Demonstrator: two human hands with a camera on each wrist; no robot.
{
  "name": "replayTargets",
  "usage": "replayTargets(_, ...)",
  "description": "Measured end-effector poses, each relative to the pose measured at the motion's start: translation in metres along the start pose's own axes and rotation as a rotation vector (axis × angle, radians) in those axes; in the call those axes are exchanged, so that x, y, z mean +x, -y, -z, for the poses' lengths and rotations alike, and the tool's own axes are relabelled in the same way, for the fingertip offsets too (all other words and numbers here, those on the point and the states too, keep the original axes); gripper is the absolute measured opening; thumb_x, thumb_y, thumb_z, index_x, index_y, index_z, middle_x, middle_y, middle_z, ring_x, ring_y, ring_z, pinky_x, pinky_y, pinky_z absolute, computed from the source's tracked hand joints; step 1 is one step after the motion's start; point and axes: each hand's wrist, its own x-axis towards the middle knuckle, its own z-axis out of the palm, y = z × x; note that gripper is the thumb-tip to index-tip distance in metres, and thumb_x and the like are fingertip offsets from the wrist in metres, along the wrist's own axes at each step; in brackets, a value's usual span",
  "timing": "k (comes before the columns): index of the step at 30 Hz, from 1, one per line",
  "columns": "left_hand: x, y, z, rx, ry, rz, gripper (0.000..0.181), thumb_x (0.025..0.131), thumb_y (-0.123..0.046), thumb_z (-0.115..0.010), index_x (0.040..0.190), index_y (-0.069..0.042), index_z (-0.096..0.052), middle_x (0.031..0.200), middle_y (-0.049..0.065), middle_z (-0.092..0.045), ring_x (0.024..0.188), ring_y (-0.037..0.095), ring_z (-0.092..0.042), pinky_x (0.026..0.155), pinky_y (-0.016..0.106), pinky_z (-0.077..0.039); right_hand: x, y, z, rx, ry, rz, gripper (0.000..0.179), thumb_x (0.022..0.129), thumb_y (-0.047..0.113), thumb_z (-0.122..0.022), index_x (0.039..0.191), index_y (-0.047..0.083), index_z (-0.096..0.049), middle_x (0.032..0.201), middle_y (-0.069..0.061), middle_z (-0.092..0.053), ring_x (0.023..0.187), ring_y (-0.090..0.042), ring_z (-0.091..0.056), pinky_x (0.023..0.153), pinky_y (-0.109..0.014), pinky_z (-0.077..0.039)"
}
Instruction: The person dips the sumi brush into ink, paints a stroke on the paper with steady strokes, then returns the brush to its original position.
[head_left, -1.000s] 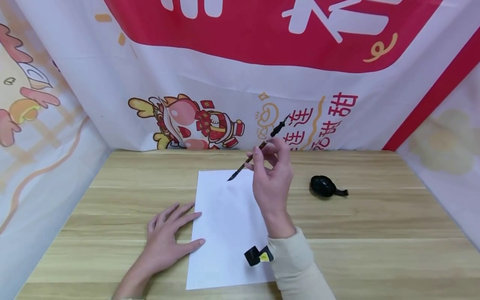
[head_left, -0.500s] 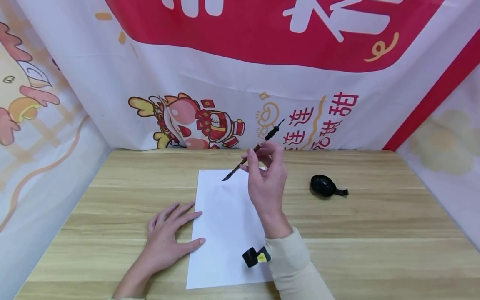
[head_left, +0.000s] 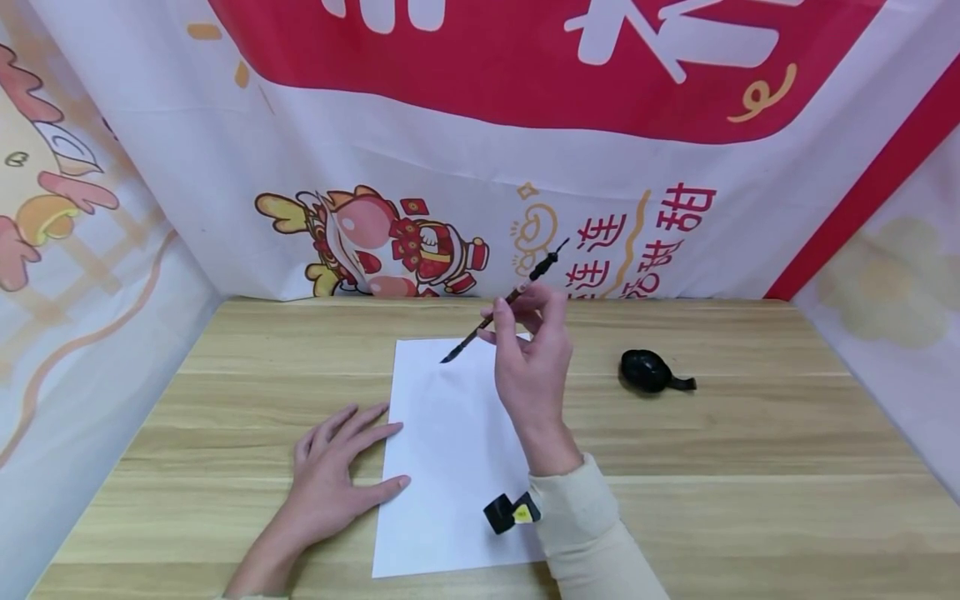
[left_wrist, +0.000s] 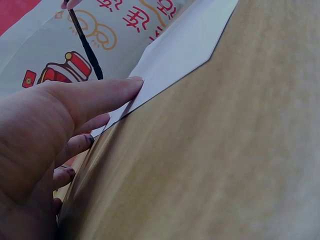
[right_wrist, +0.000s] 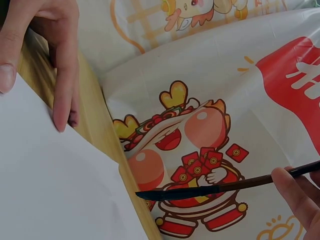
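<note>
One slender black-and-brown brush (head_left: 517, 292), pinched in the right hand (head_left: 532, 358), slants tip-down leftward above white rectangular paper (head_left: 450, 467), left hand (head_left: 333, 479) splayed at its edge.

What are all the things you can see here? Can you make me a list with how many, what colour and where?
Paper: one, white, flat on the table.
Brush: one, dark brown and black, in the right hand.
Round thing with a stem: one, black, on the table right of the paper.
Table: one, light brown, under the paper.
Cloth: number unclear, mostly white and red, behind and beside the table.
Cartoons: several, many colours, printed on the cloth.
Gadget: one, black and yellow, by the right cuff.
Sleeve: one clearly seen, cream, right arm.
Left hand: one, bare, at the paper's left edge.
Right hand: one, bare, holding the brush.
</note>
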Motion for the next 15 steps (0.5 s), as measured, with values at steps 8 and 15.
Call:
replayTargets(8, 0.0001, 0.0006, -0.0004, -0.004, 0.001, 0.005, 0.064, 0.084, -0.051, -0.090, 0.141, -0.030, -0.071, 0.166, 0.000, -0.052, 0.158, 0.045, -0.029, 0.116, 0.070, -0.011, -0.0010, -0.0025, -0.0012, -0.011, 0.003, -0.019, 0.026, 0.109, 0.010, -0.063, 0.127, -0.001, -0.048, 0.111, -0.020, -0.059, 0.100, -0.039, -0.077, 0.075, -0.030, -0.067)
replayTargets(15, -0.0001, -0.0010, 0.0002, -0.005, 0.011, 0.014, 0.064, 0.084, -0.052, -0.089, 0.141, -0.030, -0.071, 0.166, 0.000, -0.052, 0.158, 0.045, -0.029, 0.116, 0.070, -0.011, -0.0028, -0.0069, -0.0030, -0.048, 0.020, -0.045, 0.025, 0.109, 0.013, -0.063, 0.128, 0.003, -0.050, 0.113, -0.016, -0.061, 0.101, -0.031, -0.077, 0.076, -0.030, -0.067)
